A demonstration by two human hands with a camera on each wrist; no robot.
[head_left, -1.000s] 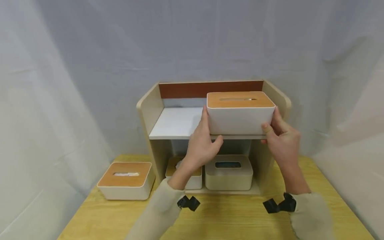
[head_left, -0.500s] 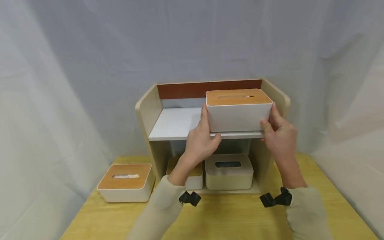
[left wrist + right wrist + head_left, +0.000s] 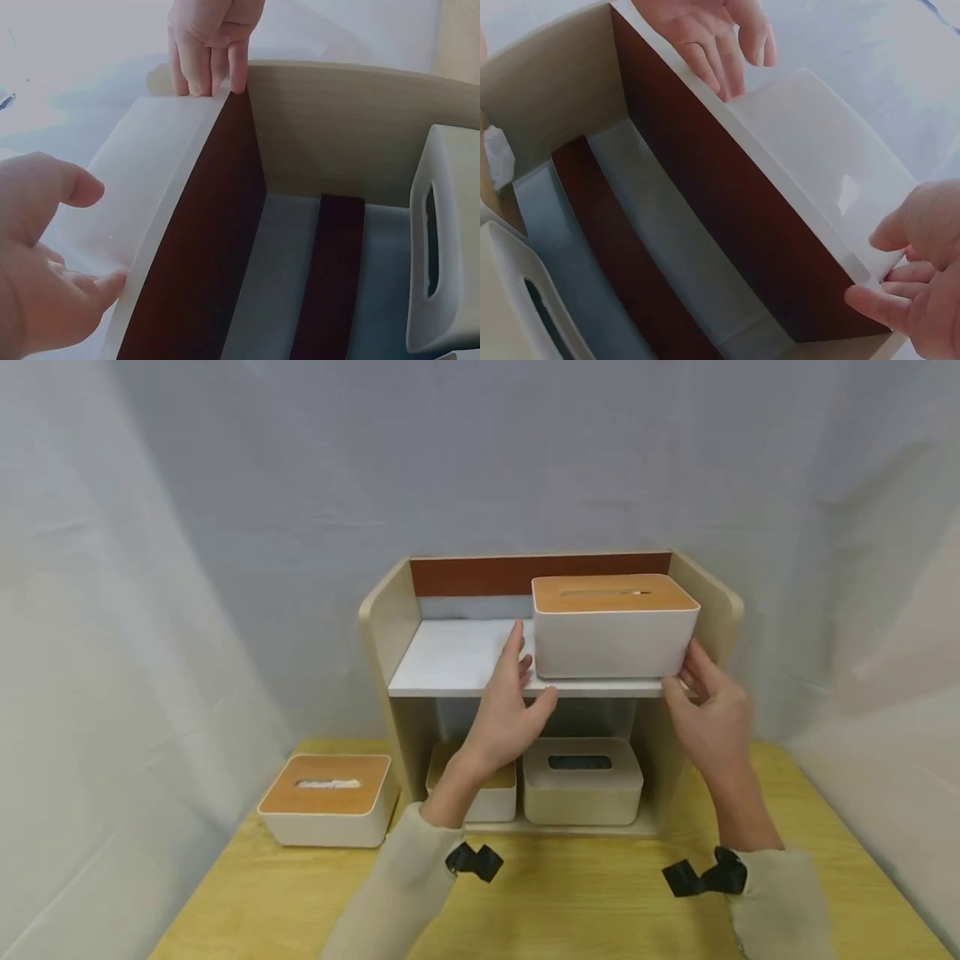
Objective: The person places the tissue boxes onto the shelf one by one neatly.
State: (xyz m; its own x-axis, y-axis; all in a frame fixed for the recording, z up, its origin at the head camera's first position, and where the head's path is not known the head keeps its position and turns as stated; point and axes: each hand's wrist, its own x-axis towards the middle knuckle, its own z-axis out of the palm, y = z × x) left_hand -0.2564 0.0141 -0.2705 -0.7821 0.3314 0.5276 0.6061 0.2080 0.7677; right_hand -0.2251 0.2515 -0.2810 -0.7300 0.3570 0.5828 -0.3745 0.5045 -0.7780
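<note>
A white tissue box [image 3: 615, 643] with an orange wood-look lid sits upright on the right part of the upper shelf [image 3: 457, 660]. My left hand [image 3: 504, 714] is just left of it, fingers extended and a narrow gap showing between fingers and box. At the lower right corner, my right hand [image 3: 712, 714] has its fingertips right at the box's side and its thumb near the shelf's front edge. In the right wrist view, the thumb and fingers [image 3: 881, 304] of the right hand stand spread around that corner. The left wrist view shows the box's white base [image 3: 142, 165] beside the shelf edge.
Below, a beige tissue box [image 3: 583, 785] and a wood-lidded one [image 3: 491, 802], partly behind my left arm, stand in the lower compartment. Another orange-lidded tissue box [image 3: 326, 802] is left of the shelf unit [image 3: 382, 635] on the wooden table [image 3: 570, 902]. Pale curtains surround it.
The tissue box has gone back and down onto the upper shelf. My left hand has come away from its left side, and my right hand has loosened and slid lower at the right corner.
</note>
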